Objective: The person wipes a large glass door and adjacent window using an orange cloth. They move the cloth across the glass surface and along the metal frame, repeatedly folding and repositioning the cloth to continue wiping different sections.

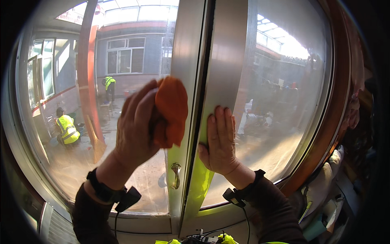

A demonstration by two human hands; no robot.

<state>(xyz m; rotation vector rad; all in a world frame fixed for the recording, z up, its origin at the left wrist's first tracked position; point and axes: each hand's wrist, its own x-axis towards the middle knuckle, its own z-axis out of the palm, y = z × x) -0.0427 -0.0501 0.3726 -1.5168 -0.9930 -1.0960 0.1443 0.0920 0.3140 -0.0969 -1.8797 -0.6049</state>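
Observation:
An orange cloth (171, 109) is gripped in my left hand (135, 122), raised in front of the left glass pane (134, 170). Part of the cloth overlaps the metal frame of the left door (187, 55); whether it touches the surface I cannot tell. My right hand (221, 143) lies flat against the metal frame of the right door (227, 61), fingers pointing up, with nothing in it. Below the cloth, a shiny metal door handle (175, 176) is fixed to the left frame. A dark gap runs between the two frames. Hazy marks show on the right glass pane (274, 122).
Through the glass, one person in a yellow vest (67, 128) crouches and another (109, 85) bends over near a stool. A broom (97, 146) leans by a red post (86, 67). Cloth items (324, 174) are piled at the right. Cabled devices sit at both wrists.

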